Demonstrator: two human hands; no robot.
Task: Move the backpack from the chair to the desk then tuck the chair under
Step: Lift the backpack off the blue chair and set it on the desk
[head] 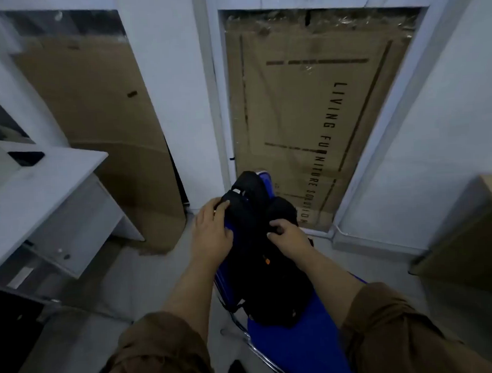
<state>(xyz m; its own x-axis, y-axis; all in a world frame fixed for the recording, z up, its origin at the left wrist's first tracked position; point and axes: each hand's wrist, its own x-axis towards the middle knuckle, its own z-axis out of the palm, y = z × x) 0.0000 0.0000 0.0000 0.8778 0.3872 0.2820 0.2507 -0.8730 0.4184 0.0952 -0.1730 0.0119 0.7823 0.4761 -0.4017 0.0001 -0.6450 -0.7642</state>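
Observation:
A black backpack (260, 273) stands upright on the blue seat of a chair (297, 350), leaning against its blue back. My left hand (213, 230) grips the backpack's upper left side near the top strap. My right hand (289, 238) is closed on the fabric at its upper right. A small orange tag shows on the bag's front. The white desk (42, 189) stands to the left, apart from the chair.
Large cardboard sheets (315, 118) cover the window ahead, and another cardboard sheet (104, 130) leans on the wall beside the desk. A cardboard box (472, 233) sits at the right. Grey floor lies between chair and desk. A dark object sits at the lower left.

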